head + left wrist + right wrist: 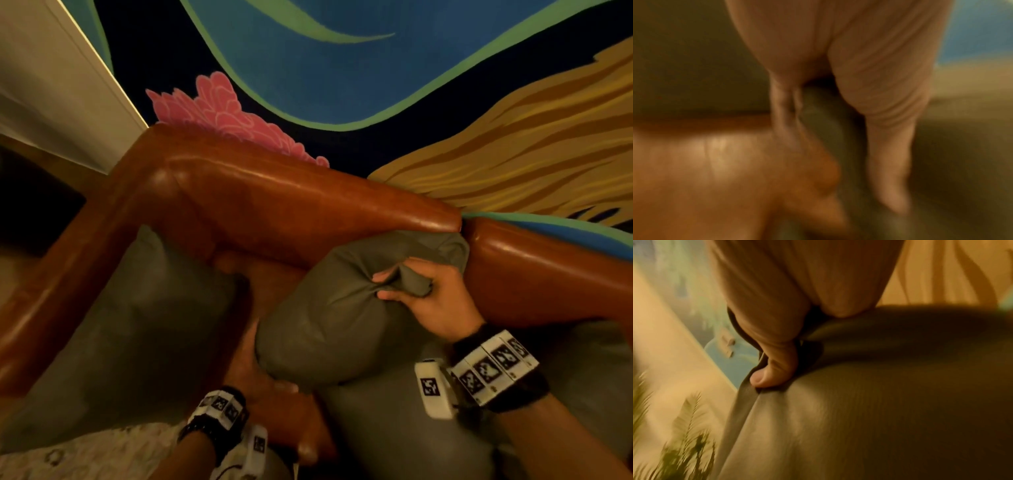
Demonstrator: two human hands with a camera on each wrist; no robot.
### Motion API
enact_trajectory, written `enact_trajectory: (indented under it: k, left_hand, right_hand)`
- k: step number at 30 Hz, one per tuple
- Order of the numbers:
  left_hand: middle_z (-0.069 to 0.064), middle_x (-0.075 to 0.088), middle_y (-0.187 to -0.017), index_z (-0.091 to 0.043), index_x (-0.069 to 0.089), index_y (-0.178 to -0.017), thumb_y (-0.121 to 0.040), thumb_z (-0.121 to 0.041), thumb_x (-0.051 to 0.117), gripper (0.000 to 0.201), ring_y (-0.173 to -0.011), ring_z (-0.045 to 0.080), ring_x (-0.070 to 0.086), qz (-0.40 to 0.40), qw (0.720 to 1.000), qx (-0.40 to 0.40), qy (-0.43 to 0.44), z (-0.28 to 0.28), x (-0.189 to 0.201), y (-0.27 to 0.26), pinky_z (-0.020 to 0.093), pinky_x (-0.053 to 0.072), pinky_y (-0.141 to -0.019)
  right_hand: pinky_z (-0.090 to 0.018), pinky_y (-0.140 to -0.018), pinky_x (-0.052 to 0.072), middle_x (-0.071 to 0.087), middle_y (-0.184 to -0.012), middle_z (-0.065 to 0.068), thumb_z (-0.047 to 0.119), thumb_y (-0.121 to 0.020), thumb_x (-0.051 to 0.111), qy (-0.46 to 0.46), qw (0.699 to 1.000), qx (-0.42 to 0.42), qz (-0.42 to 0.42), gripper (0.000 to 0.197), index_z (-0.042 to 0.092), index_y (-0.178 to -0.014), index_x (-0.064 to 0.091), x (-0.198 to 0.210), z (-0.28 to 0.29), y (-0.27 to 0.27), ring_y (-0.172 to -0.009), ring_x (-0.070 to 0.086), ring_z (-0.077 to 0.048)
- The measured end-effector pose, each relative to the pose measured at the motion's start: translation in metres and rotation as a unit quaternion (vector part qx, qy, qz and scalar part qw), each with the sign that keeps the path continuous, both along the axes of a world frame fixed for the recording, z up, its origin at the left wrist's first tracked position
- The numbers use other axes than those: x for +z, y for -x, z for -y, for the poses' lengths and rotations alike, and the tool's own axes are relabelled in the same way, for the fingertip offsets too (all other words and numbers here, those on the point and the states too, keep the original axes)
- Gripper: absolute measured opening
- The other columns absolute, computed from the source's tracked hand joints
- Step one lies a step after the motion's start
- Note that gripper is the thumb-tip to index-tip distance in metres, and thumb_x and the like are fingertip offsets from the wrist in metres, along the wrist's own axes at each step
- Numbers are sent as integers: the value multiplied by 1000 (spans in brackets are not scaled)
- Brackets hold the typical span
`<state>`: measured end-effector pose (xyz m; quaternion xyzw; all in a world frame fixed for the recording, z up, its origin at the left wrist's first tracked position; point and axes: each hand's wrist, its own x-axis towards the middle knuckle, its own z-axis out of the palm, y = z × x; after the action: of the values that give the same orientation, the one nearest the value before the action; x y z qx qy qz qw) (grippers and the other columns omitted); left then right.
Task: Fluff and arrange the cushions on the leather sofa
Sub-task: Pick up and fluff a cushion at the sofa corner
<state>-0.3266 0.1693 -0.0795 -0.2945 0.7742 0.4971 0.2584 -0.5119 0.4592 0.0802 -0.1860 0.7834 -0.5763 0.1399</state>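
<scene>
An olive-grey cushion point(335, 308) is held up in front of the brown leather sofa's backrest point(274, 202). My right hand point(424, 291) pinches a bunch of its fabric near the upper right corner; the right wrist view shows the thumb point(774, 368) pressed into the cushion point(879, 402). My left hand point(257, 370) grips the cushion's lower left edge from below, fingers mostly hidden; the blurred left wrist view shows cushion fabric point(824, 123) between thumb and fingers. A second olive cushion point(137, 325) leans in the sofa's left corner.
The sofa's left armrest point(68, 274) runs down the left side. Another grey cushion point(394, 428) lies under my right wrist. A painted mural point(376, 68) covers the wall behind the sofa. A pale patterned fabric point(102, 452) sits at the lower left.
</scene>
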Motion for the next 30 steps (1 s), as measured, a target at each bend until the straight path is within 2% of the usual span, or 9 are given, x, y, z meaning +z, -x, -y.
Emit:
enact_trajectory:
  k: [3, 5, 8, 11, 15, 17, 20, 25, 30]
  left_hand:
    - [2, 73, -124, -33, 62, -128, -33, -25, 103, 104, -116, 30, 71, -49, 986, 152, -55, 2, 11, 18, 51, 64, -87]
    - [6, 78, -111, -23, 68, -120, -39, -17, 95, 85, -107, 32, 75, -75, 976, 192, -77, 6, 30, 41, 51, 65, -86]
    - [8, 80, -104, -25, 74, -105, -64, 11, 80, 54, -102, 31, 75, -116, 969, 204, -72, 19, 59, 82, 41, 62, -87]
    - [7, 80, -100, -25, 76, -98, -73, 18, 70, 50, -95, 25, 74, -125, 973, 182, -62, 33, 79, 122, 32, 59, -82]
    - [1, 80, -100, -28, 78, -102, -72, 2, 70, 43, -99, 25, 74, -94, 985, 142, -37, 39, 72, 174, 44, 61, -93]
    - [-3, 80, -103, -34, 78, -108, -66, -13, 71, 47, -102, 24, 74, -66, 991, 110, -24, 34, 58, 193, 50, 60, -97]
    - [-3, 78, -111, -44, 74, -117, -56, -31, 75, 62, -105, 26, 72, -31, 997, 62, -36, 22, 18, 205, 54, 59, -98]
    - [-13, 64, -140, -50, 46, -150, -46, -54, 101, 118, -126, 17, 62, -33, 995, 51, -82, 9, -16, 210, 46, 50, -111]
    - [-9, 68, -137, -36, 54, -147, -56, -52, 97, 102, -126, 18, 64, -42, 999, 23, -7, 11, -16, 231, 46, 49, -114]
  right_hand:
    - [-28, -97, 55, 82, -95, 3, -6, -75, 87, 34, 995, -82, 52, 27, 17, -88, 82, -10, 2, 9, -95, 75, -9]
    - [-35, -97, 59, 83, -96, 1, 17, -71, 96, 101, 974, -159, 125, 20, 22, -86, 85, -23, 2, 19, -96, 76, -13]
    - [-31, -88, 63, 82, -103, -5, 58, -37, 103, 164, 938, -230, 200, 64, 25, -89, 86, -46, -1, 27, -102, 77, -19]
    - [-29, -80, 62, 82, -105, -5, 54, -39, 103, 204, 903, -280, 256, 63, 25, -91, 84, -71, 4, 24, -104, 77, -20]
    - [-44, -95, 56, 74, -123, -17, 19, -97, 74, 224, 830, -370, 352, 14, 19, -110, 76, -110, 23, 22, -117, 70, -33]
    - [-48, -96, 57, 75, -123, -15, 30, -102, 69, 170, 815, -402, 381, 19, 22, -119, 74, -135, 32, 22, -112, 71, -33]
    - [-55, -111, 50, 71, -133, -7, 73, -73, 81, 98, 806, -417, 408, 65, 33, -124, 71, -179, 32, 17, -122, 67, -29]
    - [-35, -114, 41, 54, -141, 9, 23, -65, 102, -54, 898, -280, 336, 116, 18, -158, 34, -183, 37, 19, -130, 54, -12]
    - [-44, -116, 45, 57, -153, -9, 54, -74, 91, -274, 904, -194, 265, 113, 15, -162, 34, -170, 45, 52, -141, 53, -34]
